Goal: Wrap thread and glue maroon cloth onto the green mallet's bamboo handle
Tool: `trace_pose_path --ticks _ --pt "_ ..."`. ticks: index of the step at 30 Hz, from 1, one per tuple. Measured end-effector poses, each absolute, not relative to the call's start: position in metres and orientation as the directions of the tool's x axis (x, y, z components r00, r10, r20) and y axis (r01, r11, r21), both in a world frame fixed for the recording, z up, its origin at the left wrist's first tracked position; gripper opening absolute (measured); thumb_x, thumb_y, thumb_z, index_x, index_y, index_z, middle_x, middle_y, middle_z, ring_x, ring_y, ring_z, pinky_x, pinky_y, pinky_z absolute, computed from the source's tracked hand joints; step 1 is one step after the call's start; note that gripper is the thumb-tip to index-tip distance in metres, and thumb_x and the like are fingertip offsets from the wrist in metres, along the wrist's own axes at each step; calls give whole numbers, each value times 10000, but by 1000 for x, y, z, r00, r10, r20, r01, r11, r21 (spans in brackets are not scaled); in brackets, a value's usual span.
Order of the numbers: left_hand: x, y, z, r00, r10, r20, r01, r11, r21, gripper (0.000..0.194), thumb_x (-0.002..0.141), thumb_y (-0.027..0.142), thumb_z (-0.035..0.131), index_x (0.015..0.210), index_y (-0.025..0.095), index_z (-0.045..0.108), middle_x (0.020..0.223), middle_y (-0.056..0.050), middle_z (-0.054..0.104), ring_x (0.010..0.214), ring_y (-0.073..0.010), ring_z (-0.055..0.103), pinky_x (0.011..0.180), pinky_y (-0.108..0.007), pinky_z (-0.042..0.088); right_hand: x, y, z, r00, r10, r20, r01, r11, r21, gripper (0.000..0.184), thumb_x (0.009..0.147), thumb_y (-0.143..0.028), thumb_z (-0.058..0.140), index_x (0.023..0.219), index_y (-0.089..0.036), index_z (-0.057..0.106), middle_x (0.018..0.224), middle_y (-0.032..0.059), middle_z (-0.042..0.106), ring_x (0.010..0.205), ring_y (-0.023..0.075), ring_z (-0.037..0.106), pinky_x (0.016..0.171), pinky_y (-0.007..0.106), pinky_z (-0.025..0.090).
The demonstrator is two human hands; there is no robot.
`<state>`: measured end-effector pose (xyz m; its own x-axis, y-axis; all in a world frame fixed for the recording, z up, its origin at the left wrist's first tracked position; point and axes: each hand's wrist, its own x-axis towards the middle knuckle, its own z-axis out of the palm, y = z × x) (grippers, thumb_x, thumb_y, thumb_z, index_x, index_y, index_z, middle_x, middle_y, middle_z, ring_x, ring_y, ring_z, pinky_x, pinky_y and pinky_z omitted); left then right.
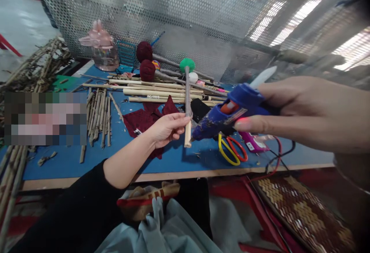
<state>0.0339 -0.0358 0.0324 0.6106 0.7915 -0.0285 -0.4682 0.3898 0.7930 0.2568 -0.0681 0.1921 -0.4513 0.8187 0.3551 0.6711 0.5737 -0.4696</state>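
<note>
My left hand (166, 129) is closed around a thin wooden stick (187, 102) held upright, with a green pompom (187, 65) on its top end. My right hand (306, 110) grips a blue hot glue gun (231, 112) with a white glue stick at its back. The gun's nozzle points at the lower end of the stick, almost touching it. Both hands hover above the blue tabletop (95, 156).
Dark red fabric pieces (144, 120) lie under my left hand. Scissors with yellow and red handles (231, 149) and a pink object lie below the gun. Bundles of sticks (100, 116), maroon pompom sticks (147, 69), a glass jar (105, 54) and a perforated metal screen stand behind.
</note>
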Motion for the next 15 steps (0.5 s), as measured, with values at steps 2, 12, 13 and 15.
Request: trace_pose_path --ticks 2,12,13,15 --pt "33 -36 34 616 787 -33 -470 401 787 278 690 303 674 857 102 580 599 53 411 434 9 302 352 -87 188 258 -74 189 -467 815 344 678 580 -451 326 813 -458 477 890 -196 656 863 -10 662 834 153 597 672 244 467" --pt "33 -35 31 605 796 -28 -443 366 818 312 693 323 665 905 105 595 707 -11 537 454 -1 354 357 -106 196 216 -78 207 -747 659 84 614 733 -292 280 803 -398 523 974 -219 654 746 -57 661 577 72 569 491 157 413" --pt "33 -35 31 604 796 -27 -444 365 818 309 695 324 663 903 106 597 715 -16 545 453 -1 353 358 -106 195 216 -77 207 -748 657 94 611 737 -290 285 806 -397 518 982 -217 652 746 -56 662 577 74 570 493 157 416" --pt "33 -35 32 603 797 -34 -444 371 816 308 685 324 671 893 108 602 717 -19 555 451 0 354 358 -106 190 217 -77 206 -746 658 97 618 740 -267 296 803 -402 520 997 -219 649 758 -52 666 583 81 575 500 161 429"
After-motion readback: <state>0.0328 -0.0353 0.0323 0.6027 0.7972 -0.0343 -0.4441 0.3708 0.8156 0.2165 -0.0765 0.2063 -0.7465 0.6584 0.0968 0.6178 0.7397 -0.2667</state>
